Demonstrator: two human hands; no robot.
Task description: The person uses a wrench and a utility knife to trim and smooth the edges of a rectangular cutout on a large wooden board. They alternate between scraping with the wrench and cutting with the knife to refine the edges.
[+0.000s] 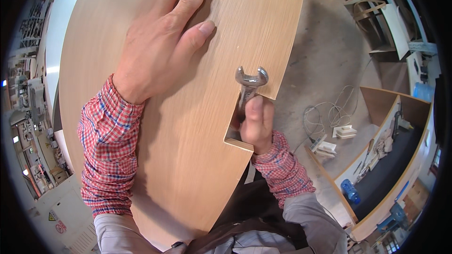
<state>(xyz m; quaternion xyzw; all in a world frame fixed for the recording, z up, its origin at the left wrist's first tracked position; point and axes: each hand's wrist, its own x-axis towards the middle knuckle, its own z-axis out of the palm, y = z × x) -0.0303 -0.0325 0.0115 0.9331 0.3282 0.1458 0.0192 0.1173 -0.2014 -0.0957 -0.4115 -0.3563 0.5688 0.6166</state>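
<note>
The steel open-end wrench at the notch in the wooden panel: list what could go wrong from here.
1. The steel open-end wrench is pinched only by the right hand at a notch in the light wood-grain panel; it might slip and gouge the veneer edge.
2. The left hand merely lies flat on the panel, so the board could shift under force.
3. The right fingers sit inside the notch and could get pinched.

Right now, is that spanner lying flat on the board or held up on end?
Held up on end. The right hand grips the spanner by its handle in the board's notch, open jaws pointing up and away.
</note>
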